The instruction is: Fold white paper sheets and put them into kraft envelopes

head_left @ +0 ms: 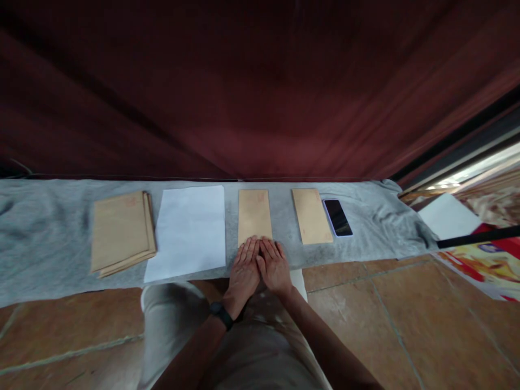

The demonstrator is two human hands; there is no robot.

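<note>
Both forearms reach forward to the grey cloth [49, 227], left hand [242, 271] and right hand [274, 266] flat, released, side by side, fingertips on the near end of the middle brown envelope [254, 214], whose long axis runs straight away from them.

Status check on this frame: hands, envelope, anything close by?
Left hand and right hand flat, side by side on middle envelope's near end. Holding nothing. White sheet beside it, apart.

A home seems to be showing here: terracotta floor tiles [406, 314] are running underfoot, a grey cloth [49, 233] is lying spread on them as a work surface, and a dark red curtain [260, 92] is hanging along its far edge
</note>
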